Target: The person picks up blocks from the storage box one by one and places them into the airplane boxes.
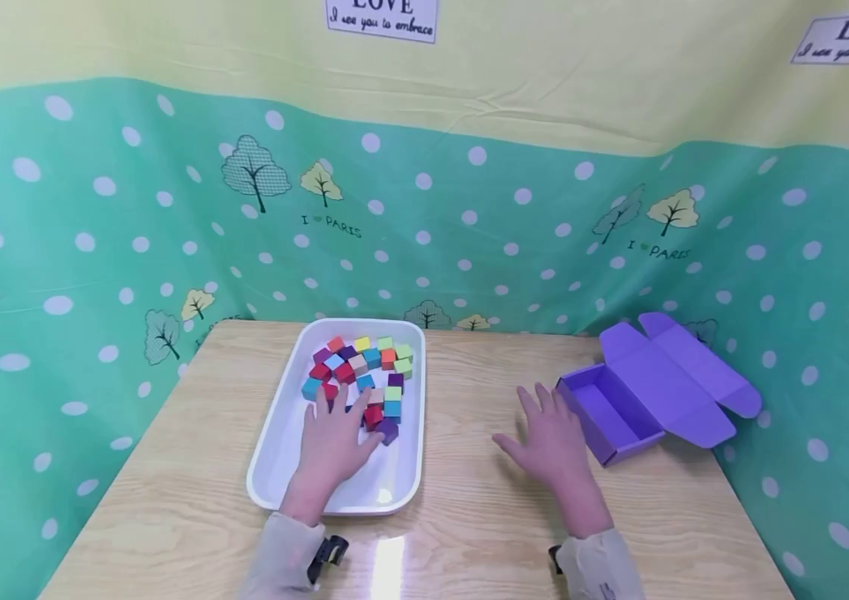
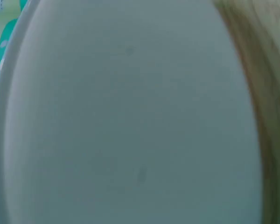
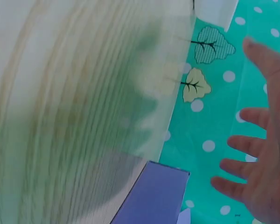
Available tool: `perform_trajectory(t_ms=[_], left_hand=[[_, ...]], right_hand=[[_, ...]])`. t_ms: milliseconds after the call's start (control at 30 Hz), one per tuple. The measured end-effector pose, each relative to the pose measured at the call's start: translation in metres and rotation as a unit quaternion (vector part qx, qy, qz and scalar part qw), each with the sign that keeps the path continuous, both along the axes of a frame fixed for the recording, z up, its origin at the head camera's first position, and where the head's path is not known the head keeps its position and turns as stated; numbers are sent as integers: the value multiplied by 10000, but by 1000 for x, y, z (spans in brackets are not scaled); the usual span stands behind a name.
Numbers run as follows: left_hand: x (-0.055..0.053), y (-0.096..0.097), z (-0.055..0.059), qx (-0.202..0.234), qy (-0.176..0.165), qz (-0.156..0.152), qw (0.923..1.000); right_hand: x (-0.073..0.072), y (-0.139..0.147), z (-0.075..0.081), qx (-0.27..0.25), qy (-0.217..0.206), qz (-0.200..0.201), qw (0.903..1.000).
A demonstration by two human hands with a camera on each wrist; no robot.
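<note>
Over the white tray (image 1: 282, 467) my left hand (image 1: 332, 442) reaches in with fingers spread, fingertips right at the coloured cubes (image 1: 345, 372). Several cubes in red, blue, green, purple, yellow and pink lie in the tray's far half, some partly hidden by that hand. The left wrist view shows only the tray's pale wall (image 2: 130, 112), blurred. My right hand (image 1: 553, 442) hovers above the table, fingers spread and holding nothing, just left of an open purple box (image 1: 622, 454). In the right wrist view that hand's spread fingers (image 3: 245, 144) show at the right edge.
The wooden table (image 1: 469, 517) meets a green dotted cloth (image 1: 454, 242) at its back and sides. The purple box's lid (image 1: 664, 375) is folded back toward the cloth at the right, its flaps sticking out.
</note>
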State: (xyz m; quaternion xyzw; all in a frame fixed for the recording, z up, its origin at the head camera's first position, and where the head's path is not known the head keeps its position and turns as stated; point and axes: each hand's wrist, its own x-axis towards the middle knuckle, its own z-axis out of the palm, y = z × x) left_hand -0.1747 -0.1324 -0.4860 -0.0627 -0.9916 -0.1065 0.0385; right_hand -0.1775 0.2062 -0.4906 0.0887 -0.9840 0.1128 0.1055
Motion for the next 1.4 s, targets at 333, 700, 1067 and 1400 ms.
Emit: perform_trajectory(t_ms=[333,700,1067,1400], left_hand=[[1,-52,27,509,145,250,9983],[-3,-124,33,856,-309,544,9944],[-9,-145,-5,2222,-1259,421,9659],[-10,-146,-22,2665,-772,432,9598]], right_hand=[[0,45,10,-318,582,-738,9951],[13,102,12,-239,-253,-1392,9897],[21,123,7,-375,-1049,-1382,9841],[24,116,-4,-360,-684,-1025,9917]])
